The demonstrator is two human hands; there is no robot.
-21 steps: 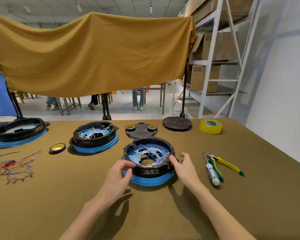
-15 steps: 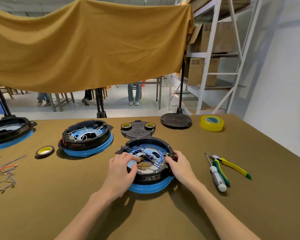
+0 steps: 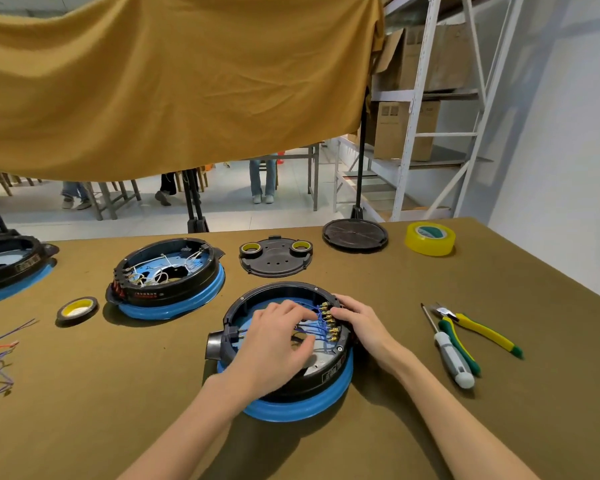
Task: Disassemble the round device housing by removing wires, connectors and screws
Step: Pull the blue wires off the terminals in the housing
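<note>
2 hands [image 3: 278, 344] cover housing [image 3: 291, 393] wiring (grip unclear)

1. Round housing [image 3: 329, 382]: black wall, blue base ring.
2. Wires [image 3: 314, 328]: blue, with gold connectors [image 3: 329, 320].
3. Tape roll [image 3: 430, 238]: yellow.
4. Pliers [image 3: 478, 332]: yellow-green handles.
5. Table [image 3: 499, 393]: olive-brown.

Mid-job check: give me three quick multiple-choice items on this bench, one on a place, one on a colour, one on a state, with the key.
1. Where do the screwdriver and pliers lie? A) right of the housing in hand B) left of it C) inside it
2. Wires inside that housing are: A) white B) blue C) green
3. The left hand is: A) flat on the table B) reaching into the housing C) holding the screwdriver

Key:
A, white-handled screwdriver and yellow-green pliers lie right of the black round housing on its blue base.
B, blue wires run to the brass terminals.
B, left hand lies over its interior.
</note>
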